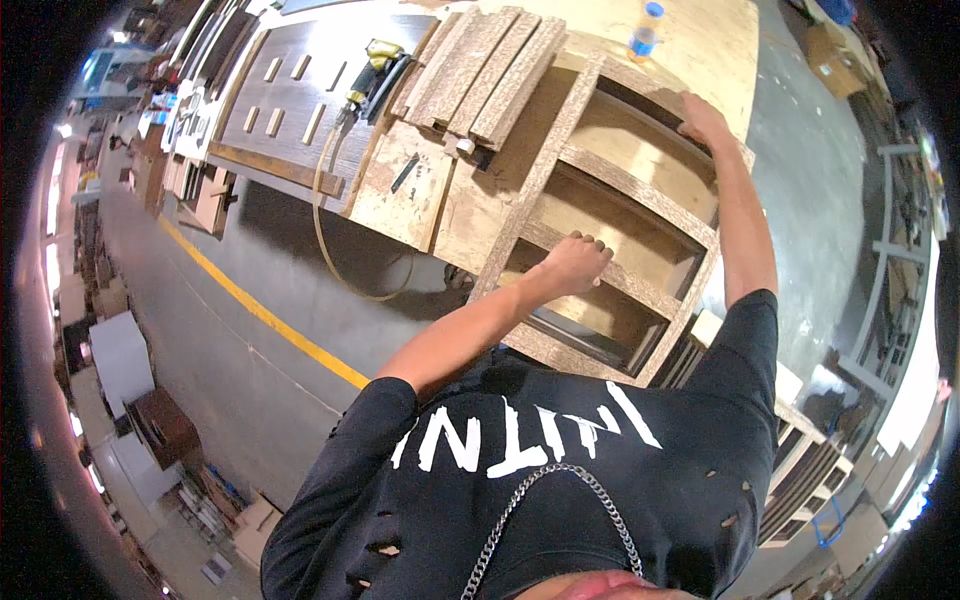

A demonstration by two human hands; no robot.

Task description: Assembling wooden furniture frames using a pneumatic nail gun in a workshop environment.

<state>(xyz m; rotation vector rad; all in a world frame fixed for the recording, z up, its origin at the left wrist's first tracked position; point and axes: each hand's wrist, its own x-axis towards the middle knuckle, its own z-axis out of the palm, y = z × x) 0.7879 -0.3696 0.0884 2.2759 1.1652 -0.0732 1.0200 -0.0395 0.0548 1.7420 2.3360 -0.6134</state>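
Note:
A ladder-shaped chipboard frame (634, 188) with several cross rails lies on a plywood-topped table in front of me. My left hand (577, 263) is closed over one of the nearer cross rails, its fingers curled with the knuckles up. At the far right corner, my right hand (703, 118) is wrapped around the frame's end rail, its arm stretched along the right side rail. The fingertips of both hands are partly hidden behind the rails.
Stacked chipboard strips (480, 75) lie left of the frame. Beyond them, a yellow-and-black air nailer (375, 75) rests on a dark panel (290, 105), its hose (322, 225) hanging over the table edge. A blue-capped bottle (645, 35) stands at the back. Slatted frames (805, 480) are at right.

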